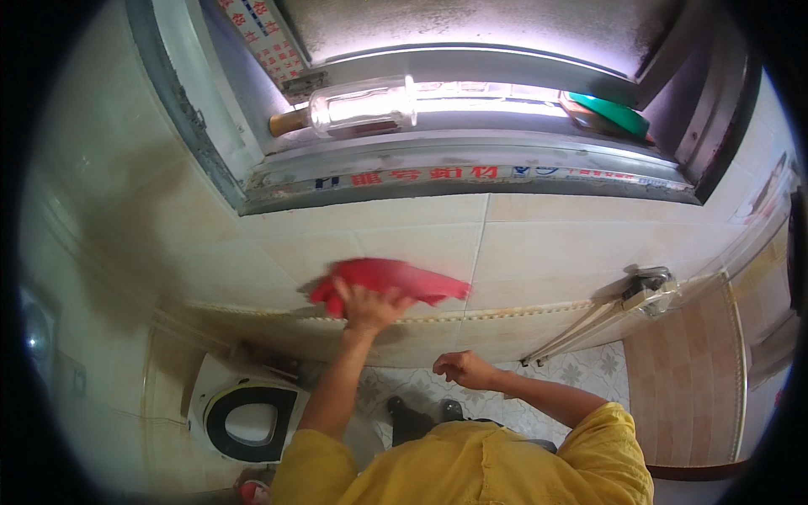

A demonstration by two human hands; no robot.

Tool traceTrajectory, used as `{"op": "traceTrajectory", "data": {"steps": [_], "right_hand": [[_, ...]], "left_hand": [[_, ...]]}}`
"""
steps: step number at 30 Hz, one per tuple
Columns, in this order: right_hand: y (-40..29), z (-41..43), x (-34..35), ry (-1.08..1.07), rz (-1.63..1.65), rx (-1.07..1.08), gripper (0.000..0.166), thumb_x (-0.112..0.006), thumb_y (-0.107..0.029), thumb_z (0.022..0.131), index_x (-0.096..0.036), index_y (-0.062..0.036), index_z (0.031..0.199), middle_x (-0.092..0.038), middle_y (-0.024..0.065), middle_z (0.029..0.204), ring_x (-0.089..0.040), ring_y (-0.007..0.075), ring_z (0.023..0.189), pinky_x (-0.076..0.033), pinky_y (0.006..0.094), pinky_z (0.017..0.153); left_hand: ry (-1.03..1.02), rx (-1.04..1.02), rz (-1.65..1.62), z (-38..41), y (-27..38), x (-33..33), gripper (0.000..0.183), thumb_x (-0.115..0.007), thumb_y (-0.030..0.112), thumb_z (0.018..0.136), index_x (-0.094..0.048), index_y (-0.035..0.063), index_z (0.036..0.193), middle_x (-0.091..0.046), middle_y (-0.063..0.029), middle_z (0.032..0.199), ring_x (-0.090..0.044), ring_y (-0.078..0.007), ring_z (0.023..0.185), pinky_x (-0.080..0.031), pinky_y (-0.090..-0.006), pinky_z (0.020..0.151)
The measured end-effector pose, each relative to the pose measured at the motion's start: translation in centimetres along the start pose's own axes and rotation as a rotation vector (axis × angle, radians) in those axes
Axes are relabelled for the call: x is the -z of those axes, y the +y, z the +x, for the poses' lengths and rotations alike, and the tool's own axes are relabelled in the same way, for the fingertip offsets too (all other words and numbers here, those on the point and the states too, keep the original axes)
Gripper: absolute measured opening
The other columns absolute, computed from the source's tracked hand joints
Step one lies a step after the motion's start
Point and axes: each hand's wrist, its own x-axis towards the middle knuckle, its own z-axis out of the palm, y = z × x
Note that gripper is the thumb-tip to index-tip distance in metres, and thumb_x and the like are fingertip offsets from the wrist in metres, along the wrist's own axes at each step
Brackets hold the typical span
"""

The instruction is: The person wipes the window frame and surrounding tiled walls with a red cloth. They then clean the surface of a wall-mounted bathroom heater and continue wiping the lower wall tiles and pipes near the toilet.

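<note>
My left hand [369, 307] presses a red cloth [404, 278] flat against the tiled wall [543, 252], just above a raised beaded trim line. The cloth spreads to the right past my fingers and looks slightly blurred. My right hand [459, 369] hangs lower, away from the wall, with its fingers curled; nothing can be made out in it. Above the cloth is a metal-framed window [442, 180] with printed tape along its lower frame. On its sill lies a clear glass bottle or jar [363, 107] on its side, with a brown end at the left.
A green item [611, 115] rests at the sill's right end. At lower left is a toilet [287, 420] with a dark seat cover. A folded rack or pole fitting [647, 293] stands out from the wall at right. My feet are on a patterned tile floor [574, 372].
</note>
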Motion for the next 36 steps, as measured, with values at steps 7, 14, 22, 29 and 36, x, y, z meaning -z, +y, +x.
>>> {"op": "traceTrajectory", "data": {"steps": [7, 14, 22, 29, 36], "right_hand": [[0.9, 1.9, -2.0, -0.145, 0.026, -0.070, 0.021, -0.049, 0.004, 0.086, -0.063, -0.0009, 0.100, -0.069, 0.0099, 0.090, -0.069, 0.0192, 0.074, -0.056, 0.0320, 0.069], [2.7, 2.2, -4.0, -0.214, 0.076, -0.031, 0.018, -0.049, 0.002, 0.087, -0.063, 0.0000, 0.099, -0.068, 0.0089, 0.086, -0.069, 0.0181, 0.072, -0.056, 0.0318, 0.068], [11.1, 0.4, -6.2, -0.184, 0.454, -0.056, 0.034, -0.057, -0.009, 0.091, -0.050, 0.0010, 0.122, -0.058, 0.0111, 0.114, -0.053, 0.0145, 0.110, -0.044, 0.0309, 0.089], [-2.2, -6.9, 1.7, 0.028, 0.460, -0.222, 0.034, -0.056, -0.023, 0.091, -0.062, -0.0034, 0.118, -0.066, 0.0115, 0.110, -0.059, 0.0217, 0.112, -0.045, 0.0364, 0.096], [-5.7, -8.6, 4.6, 0.801, 1.236, 0.044, 0.048, -0.048, -0.020, 0.092, -0.044, -0.0074, 0.139, -0.058, 0.0136, 0.126, -0.058, 0.0255, 0.114, -0.047, 0.0393, 0.097]], "left_hand": [[0.422, 1.407, -0.187, -1.2, -8.7, 4.2, 0.070, -0.042, 0.034, 0.098, -0.013, 0.0005, 0.152, -0.011, -0.0271, 0.157, -0.016, -0.0408, 0.144, -0.012, -0.0475, 0.118], [0.287, 1.792, -0.482, -1.3, 2.8, 1.8, 0.060, -0.038, 0.029, 0.100, -0.022, -0.0059, 0.146, -0.025, -0.0340, 0.146, -0.030, -0.0448, 0.135, -0.022, -0.0457, 0.114], [-0.108, 1.180, -1.089, 6.9, 17.4, 4.5, 0.032, -0.063, 0.015, 0.089, -0.049, 0.0000, 0.113, -0.056, -0.0199, 0.100, -0.055, -0.0416, 0.090, -0.046, -0.0436, 0.080], [-0.269, 0.469, -0.919, 14.5, 16.4, 9.2, 0.040, -0.072, 0.010, 0.081, -0.057, 0.0057, 0.117, -0.059, -0.0160, 0.114, -0.059, -0.0317, 0.102, -0.050, -0.0388, 0.087], [-0.388, 0.359, -1.276, 11.4, 19.6, 8.4, 0.036, -0.073, 0.007, 0.077, -0.061, 0.0056, 0.111, -0.058, -0.0153, 0.112, -0.057, -0.0349, 0.105, -0.049, -0.0413, 0.087]]}}
